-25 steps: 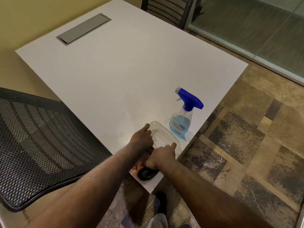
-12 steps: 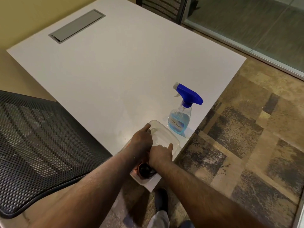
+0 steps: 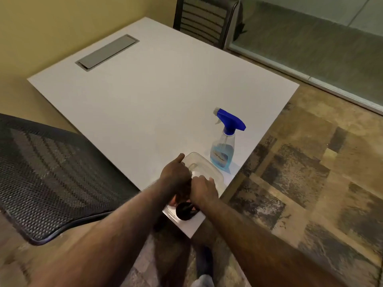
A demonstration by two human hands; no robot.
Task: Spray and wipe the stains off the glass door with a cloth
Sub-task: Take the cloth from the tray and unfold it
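A clear spray bottle [image 3: 222,151] with blue liquid and a blue trigger head stands upright near the table's right edge. Just in front of it, at the near corner, lies a clear plastic container [image 3: 207,165]. My left hand [image 3: 176,176] rests on the container's left rim with the index finger stretched along it. My right hand [image 3: 204,190] curls down into the container. A dark round object [image 3: 184,211] shows under my wrists; what my fingers hold is hidden. The glass door [image 3: 310,44] runs along the upper right, beyond the table.
The white table [image 3: 145,104] has a grey cable hatch [image 3: 106,51] at its far left. One black mesh chair [image 3: 47,172] stands close on the left, another [image 3: 204,19] at the far side. Patterned carpet [image 3: 300,172] covers the floor to the right.
Both hands stay at the container; the right hand has shifted slightly deeper over it. The camera has tilted up, showing more of the far chair and the glass.
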